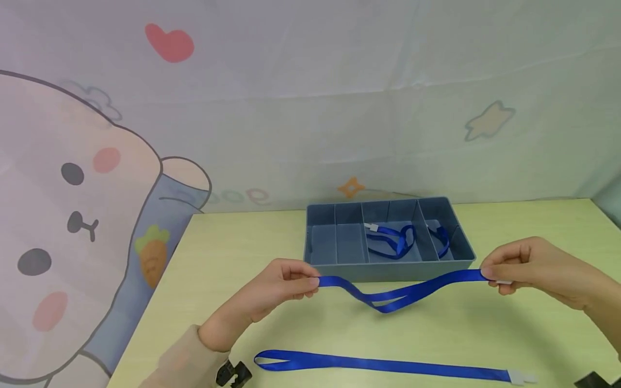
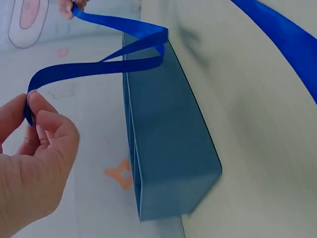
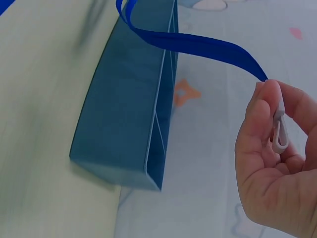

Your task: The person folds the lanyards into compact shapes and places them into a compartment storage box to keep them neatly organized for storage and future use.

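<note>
Left hand (image 1: 276, 288) pinching the looped end of a blue lanyard (image 1: 398, 293), fingers curled round the strap. Right hand (image 1: 529, 267) clenched on the other end, gripping the white clip (image 3: 278, 131) between thumb and fingers. Lanyard stretched between both hands just in front of the grey divided tray (image 1: 458, 229), sagging in the middle, lowest fold close above the bench (image 1: 233, 242). Inside the tray, another blue lanyard (image 1: 390, 241) coiled in a middle compartment, with a further blue strap (image 1: 441, 240) in the compartment to its right. Nearer than the tray, a third blue lanyard (image 1: 383, 365) lying flat on the bench, loop toward the left, white clip toward the right.
</note>
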`<state>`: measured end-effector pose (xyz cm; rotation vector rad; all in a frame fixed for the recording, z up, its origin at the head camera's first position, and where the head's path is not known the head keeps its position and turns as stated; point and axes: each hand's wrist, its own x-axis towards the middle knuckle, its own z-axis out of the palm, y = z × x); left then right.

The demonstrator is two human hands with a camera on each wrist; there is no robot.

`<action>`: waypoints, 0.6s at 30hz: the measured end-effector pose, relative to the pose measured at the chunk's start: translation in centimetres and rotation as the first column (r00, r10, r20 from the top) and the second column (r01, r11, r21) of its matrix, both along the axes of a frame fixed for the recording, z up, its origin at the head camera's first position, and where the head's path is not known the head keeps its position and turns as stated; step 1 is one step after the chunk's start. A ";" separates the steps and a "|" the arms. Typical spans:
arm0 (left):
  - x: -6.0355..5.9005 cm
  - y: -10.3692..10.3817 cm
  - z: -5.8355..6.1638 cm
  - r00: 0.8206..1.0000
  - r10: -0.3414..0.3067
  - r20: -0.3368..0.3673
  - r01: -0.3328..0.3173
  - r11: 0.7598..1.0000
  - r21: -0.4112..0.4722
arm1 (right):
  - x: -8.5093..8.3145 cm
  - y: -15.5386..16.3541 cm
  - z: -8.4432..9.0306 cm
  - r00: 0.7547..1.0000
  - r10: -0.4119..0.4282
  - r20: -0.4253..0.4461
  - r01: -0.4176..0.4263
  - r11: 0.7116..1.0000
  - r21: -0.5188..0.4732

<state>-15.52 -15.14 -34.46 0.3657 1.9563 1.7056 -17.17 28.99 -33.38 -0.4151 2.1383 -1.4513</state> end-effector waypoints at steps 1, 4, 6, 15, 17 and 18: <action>0.1 0.3 0.0 1.000 0.000 0.009 -0.001 1.000 0.019 | 0.0 -0.4 0.0 1.000 0.008 0.006 -0.008 1.000 -0.010; 0.3 1.1 0.1 0.999 0.009 0.036 -0.011 0.998 0.067 | 0.1 -1.4 0.2 1.000 0.021 0.003 -0.021 1.000 -0.023; 0.4 1.5 0.1 0.999 0.015 0.042 -0.018 0.996 0.084 | 0.2 -2.0 0.4 1.000 0.024 -0.005 -0.025 0.999 -0.024; 0.2 3.8 -0.1 0.996 0.045 0.078 -0.052 0.995 0.088 | 0.3 -3.9 0.9 0.998 0.064 -0.015 -0.065 0.994 -0.088; 0.2 4.4 0.0 0.995 0.055 0.078 -0.061 0.995 0.073 | 0.3 -4.3 1.0 0.998 0.067 -0.006 -0.067 0.993 -0.096; 0.2 4.6 0.0 0.995 0.060 0.078 -0.066 0.996 0.067 | 0.3 -4.5 1.1 0.998 0.069 -0.001 -0.069 0.993 -0.099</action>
